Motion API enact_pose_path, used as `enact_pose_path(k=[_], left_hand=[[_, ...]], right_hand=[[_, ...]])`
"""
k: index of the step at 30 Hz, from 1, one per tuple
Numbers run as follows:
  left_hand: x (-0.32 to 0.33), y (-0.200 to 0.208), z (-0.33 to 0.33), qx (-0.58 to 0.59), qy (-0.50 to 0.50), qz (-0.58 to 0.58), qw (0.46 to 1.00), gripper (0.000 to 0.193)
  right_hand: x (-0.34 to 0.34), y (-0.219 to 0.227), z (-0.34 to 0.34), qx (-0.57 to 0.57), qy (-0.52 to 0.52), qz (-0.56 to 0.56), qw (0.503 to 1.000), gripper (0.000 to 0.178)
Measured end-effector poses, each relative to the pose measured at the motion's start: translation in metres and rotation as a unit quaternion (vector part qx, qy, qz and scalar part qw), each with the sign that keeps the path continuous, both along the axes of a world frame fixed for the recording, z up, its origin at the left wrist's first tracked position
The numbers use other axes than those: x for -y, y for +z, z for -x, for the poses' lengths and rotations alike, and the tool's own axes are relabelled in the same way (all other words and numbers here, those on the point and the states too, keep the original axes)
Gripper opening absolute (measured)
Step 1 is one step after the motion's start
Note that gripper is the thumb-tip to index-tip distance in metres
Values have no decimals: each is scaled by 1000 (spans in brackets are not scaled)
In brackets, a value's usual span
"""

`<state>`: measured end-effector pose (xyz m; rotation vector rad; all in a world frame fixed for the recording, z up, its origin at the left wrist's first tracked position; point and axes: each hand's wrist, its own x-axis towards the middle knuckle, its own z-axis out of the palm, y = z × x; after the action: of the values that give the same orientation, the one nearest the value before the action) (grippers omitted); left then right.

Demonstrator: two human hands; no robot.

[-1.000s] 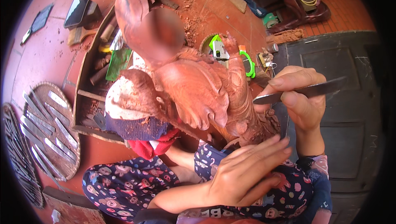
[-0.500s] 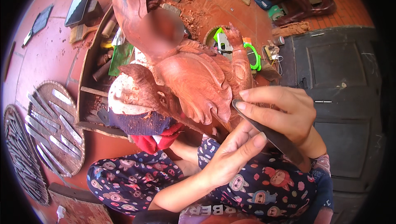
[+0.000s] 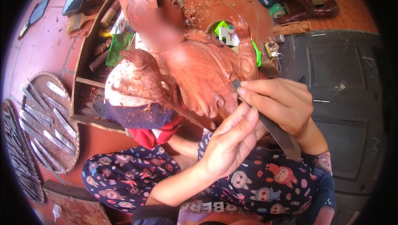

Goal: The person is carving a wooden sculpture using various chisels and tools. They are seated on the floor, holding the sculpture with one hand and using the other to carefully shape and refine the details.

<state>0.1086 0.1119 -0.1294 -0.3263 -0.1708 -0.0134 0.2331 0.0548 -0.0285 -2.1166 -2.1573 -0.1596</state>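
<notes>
A dark, flat, tapering strip-like tool (image 3: pixel 279 137) slants between my hands; its exact kind is unclear. My right hand (image 3: pixel 284 102) grips it from above near its narrow end, with thumb and fingers pressed together. Lower down, my left hand (image 3: pixel 228 146) is closed against the same tool, thumb upward, partly hiding it. Just beyond the tool's tip lies a large reddish-brown wooden carving (image 3: pixel 195 71) of a robed figure with a raised hand. Part of the carving is blurred. Pale cloth and dark blue knitted fabric (image 3: pixel 137 115) sit against its near side.
Round trays with several flat blades (image 3: pixel 49 117) and dark tools (image 3: pixel 18 154) rest on the left floor. A wooden box (image 3: pixel 78 80) with tools stands beside the carving. Behind lie wood chips (image 3: pixel 195 1); a dark panelled board (image 3: pixel 338 67) is at right. My crossed legs (image 3: pixel 132 175) occupy the foreground.
The tool and both my hands sit slightly higher in view, the tool's tip nearer the carving. The whole scene has shifted a little up and left. Both hands keep their hold.
</notes>
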Motion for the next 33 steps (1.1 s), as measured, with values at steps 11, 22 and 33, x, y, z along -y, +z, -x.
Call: enact_pose_path(k=[11,22,33], left_hand=[[5,-5,-6,49,54,24,997,49],[4,3,1,-2,17,36,999,53],[1,9,0,0,28,60,998,54]], right_hand=[[-5,-2,-3,-23,-8,-8,1000,24],[-7,5,9,9,-24,28,999,23],[-14,13,14,27,-34,65,997,24]])
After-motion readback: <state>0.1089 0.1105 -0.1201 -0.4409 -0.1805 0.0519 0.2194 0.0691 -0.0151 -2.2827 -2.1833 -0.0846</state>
